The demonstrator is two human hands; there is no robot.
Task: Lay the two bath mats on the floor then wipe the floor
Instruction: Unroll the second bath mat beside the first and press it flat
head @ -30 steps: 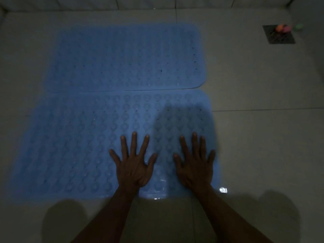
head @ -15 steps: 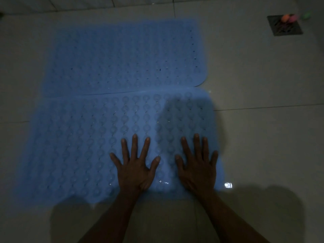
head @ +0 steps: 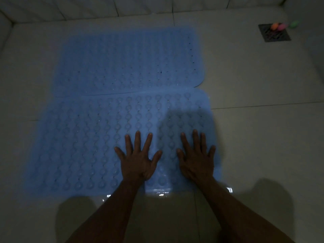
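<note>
Left hand (head: 137, 161) and right hand (head: 196, 159) are lying flat, fingers spread, gripping nothing, pressing the near bath mat (head: 84, 146). Its long axis is running left-right beneath both palms. Far bath mat (head: 129, 62) is lying parallel beyond the fingertips, edges touching.

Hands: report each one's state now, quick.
Left hand: open, flat on the near bath mat, holding nothing.
Right hand: open, flat on the same mat, holding nothing.

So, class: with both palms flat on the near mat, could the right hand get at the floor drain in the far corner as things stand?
Probably not without shifting the body. The right hand rests on the near mat; the floor drain lies far off across bare floor. Nothing blocks the way.
</note>
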